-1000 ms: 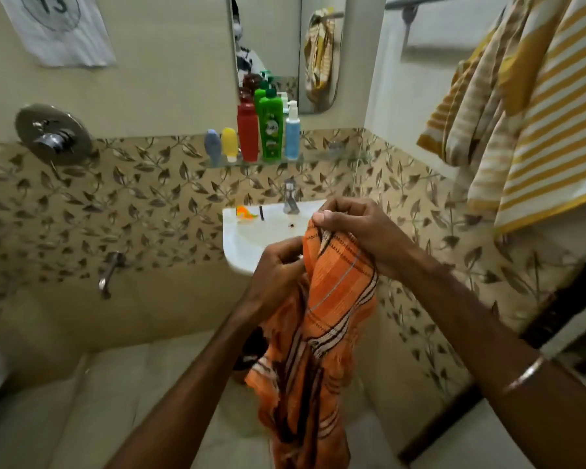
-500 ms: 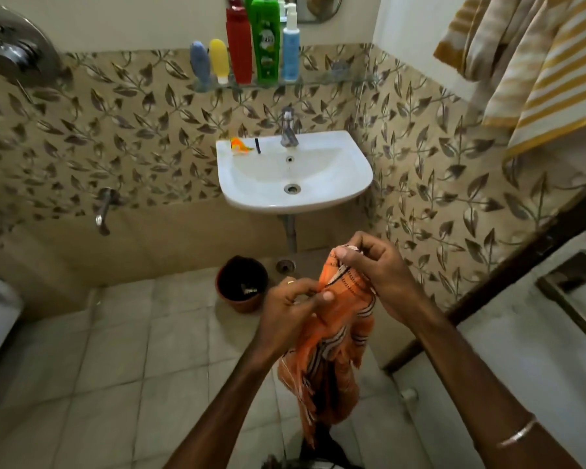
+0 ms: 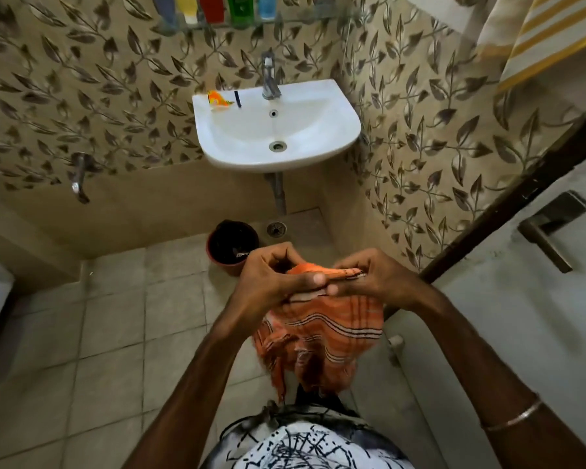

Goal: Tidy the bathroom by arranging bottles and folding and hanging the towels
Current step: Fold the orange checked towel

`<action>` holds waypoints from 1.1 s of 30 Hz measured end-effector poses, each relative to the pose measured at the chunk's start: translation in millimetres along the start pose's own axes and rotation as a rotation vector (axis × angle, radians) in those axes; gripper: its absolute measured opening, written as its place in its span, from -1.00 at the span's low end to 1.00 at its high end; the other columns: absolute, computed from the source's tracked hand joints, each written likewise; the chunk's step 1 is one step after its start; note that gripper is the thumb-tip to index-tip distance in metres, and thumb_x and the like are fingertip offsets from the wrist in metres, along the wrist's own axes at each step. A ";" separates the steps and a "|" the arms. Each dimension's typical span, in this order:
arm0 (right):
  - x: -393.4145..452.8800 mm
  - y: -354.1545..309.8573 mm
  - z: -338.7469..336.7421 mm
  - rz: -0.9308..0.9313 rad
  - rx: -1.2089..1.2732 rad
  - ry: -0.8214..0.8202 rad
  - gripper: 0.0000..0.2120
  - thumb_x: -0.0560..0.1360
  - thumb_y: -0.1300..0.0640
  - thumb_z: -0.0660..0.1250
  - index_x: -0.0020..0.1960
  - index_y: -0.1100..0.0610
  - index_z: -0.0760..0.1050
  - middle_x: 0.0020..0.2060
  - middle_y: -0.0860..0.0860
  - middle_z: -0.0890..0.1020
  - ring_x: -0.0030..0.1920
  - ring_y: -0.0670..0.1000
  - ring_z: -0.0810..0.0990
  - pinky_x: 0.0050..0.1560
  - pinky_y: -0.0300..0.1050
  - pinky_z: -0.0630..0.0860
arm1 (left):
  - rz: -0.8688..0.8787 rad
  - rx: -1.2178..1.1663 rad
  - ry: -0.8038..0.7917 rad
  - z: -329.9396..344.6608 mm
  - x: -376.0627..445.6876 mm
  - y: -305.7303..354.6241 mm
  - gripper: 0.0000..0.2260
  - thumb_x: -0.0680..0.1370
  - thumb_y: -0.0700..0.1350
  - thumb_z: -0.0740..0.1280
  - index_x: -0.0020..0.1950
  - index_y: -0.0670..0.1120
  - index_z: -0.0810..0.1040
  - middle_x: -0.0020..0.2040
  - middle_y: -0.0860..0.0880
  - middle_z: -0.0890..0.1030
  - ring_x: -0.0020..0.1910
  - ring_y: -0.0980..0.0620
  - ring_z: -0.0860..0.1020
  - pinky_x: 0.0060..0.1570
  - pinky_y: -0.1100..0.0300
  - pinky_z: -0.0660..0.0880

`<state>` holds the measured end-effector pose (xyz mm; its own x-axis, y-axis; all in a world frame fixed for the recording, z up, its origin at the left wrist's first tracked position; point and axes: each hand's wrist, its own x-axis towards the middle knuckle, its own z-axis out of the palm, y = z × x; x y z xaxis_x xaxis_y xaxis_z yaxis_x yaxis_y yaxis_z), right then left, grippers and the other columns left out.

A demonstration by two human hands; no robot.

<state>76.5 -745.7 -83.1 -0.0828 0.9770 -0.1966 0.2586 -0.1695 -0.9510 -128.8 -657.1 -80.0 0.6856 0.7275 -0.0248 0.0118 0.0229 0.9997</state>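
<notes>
Orange striped towel [image 3: 322, 330] held at chest height over floor tiles, in front of white sink [image 3: 347, 130], nowhere touching sink or floor. Top edge bunched between both hands; rest hung in loose uneven folds, lower corner trailing twd shirt.

Left hand [image 3: 271, 282]: fingers curled, thumb laid along top hem, pinched on cloth. Right hand [image 3: 376, 279]: fingers curled over same hem, thumb under, clamped on cloth. Thumb tips nearly touching.

Handling, judged: thin woven cotton, light, fully limp, no stiffness to hold a fold unaided. Not slippery, not fragile. Likely to sag and twist if held at one pt only. Best grip prob. at two corners of one hem, pulled apart to flatten before folding. Present grip too close together for that; corners not identified in bunch.

Step, judged: finding/straightening edge, pre-fold. Fold not yet made, not yet hung.

Containers:
- Sink: basin dry-looking, nothing in bowl. On back ledge, small orange wrapper [image 3: 219, 100] and thin dark stick-like item beside it, left of tap [image 3: 269, 77].
- Dark bin [image 3: 232, 247] on floor below sink, just beyond left hand. Interior dark, a pale scrap visible, rest n/d.
- Glass shelf [image 3: 251, 23] above sink: row of bottles [image 3: 212, 8], only lower parts in view (grey-blue, yellow, red, green, lt blue), upright, side by side. Fill levels n/d.

Yellow-striped towel [image 3: 548, 38] hung top right, well apart from hands.
</notes>
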 end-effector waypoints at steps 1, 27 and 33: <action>-0.7 3.4 2.6 -0.015 0.007 0.003 -0.79 0.48 0.15 0.48 0.02 0.28 0.67 -0.13 0.24 0.70 -0.10 0.28 0.69 -0.11 0.03 0.63 | -0.010 0.017 0.001 -1.5 -1.7 -0.7 -0.76 0.32 -0.16 0.57 -0.22 -0.24 0.57 -0.33 -0.03 0.61 -0.33 0.05 0.60 -0.35 0.20 0.53; 3.3 -3.9 43.9 -0.195 0.142 0.098 -0.88 0.56 0.08 0.40 0.03 0.10 0.65 -0.12 0.11 0.68 -0.07 0.22 0.67 -0.08 0.18 0.59 | -0.042 -0.012 0.230 0.8 -33.1 6.1 -0.78 0.47 0.00 0.41 -0.06 -0.14 0.67 -0.12 -0.10 0.71 -0.10 -0.05 0.69 -0.08 0.13 0.64; 13.3 0.7 54.7 -0.239 0.147 0.159 -0.76 0.54 -0.01 0.37 -0.13 0.16 0.61 -0.32 0.20 0.55 -0.33 0.20 0.50 -0.29 0.01 0.45 | 0.023 0.013 0.232 -0.9 -32.5 11.7 -0.80 0.48 -0.02 0.39 -0.04 -0.14 0.65 -0.14 -0.07 0.69 -0.14 -0.01 0.68 -0.14 0.16 0.64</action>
<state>22.9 -739.9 -99.4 0.0296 0.9974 0.0655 0.1075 0.0620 -0.9923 -151.6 -679.9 -67.5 0.5000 0.8660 -0.0015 0.0082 -0.0030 1.0000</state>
